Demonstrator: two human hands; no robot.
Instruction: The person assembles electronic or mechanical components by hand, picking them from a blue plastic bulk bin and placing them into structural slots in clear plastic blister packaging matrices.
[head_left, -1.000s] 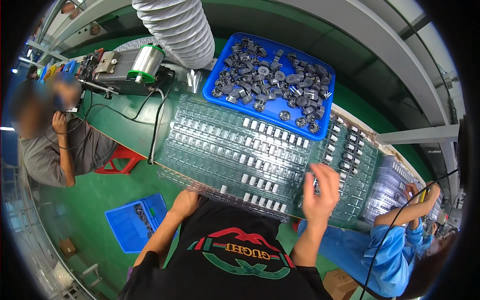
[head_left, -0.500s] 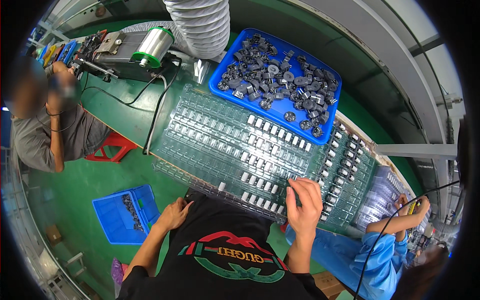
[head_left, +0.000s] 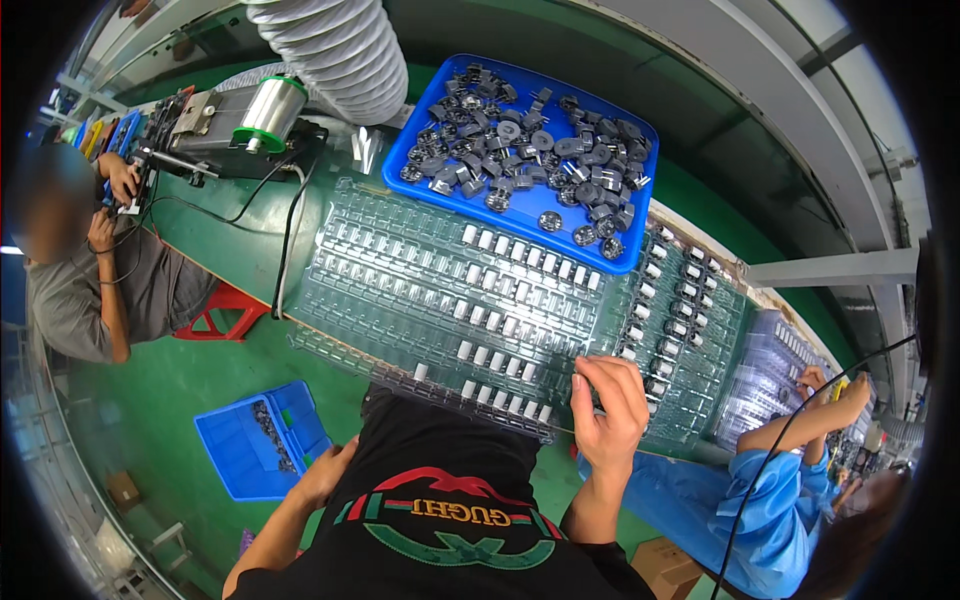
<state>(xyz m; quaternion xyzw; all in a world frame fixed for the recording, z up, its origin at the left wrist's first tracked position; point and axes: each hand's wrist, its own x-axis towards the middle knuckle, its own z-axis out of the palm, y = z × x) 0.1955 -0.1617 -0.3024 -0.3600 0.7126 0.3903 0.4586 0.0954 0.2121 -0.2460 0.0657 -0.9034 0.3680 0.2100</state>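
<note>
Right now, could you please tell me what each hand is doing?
Left hand: low beside the body, off the bench; grip cannot be told.
Right hand: fingers curled on the clear tray; whether it holds anything cannot be told.

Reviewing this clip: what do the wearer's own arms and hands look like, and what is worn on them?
Both forearms are bare: no gloves, sleeves, watch or rings show on the left hand or the right hand. The person wears a black short-sleeved T-shirt with a red and green print.
</note>
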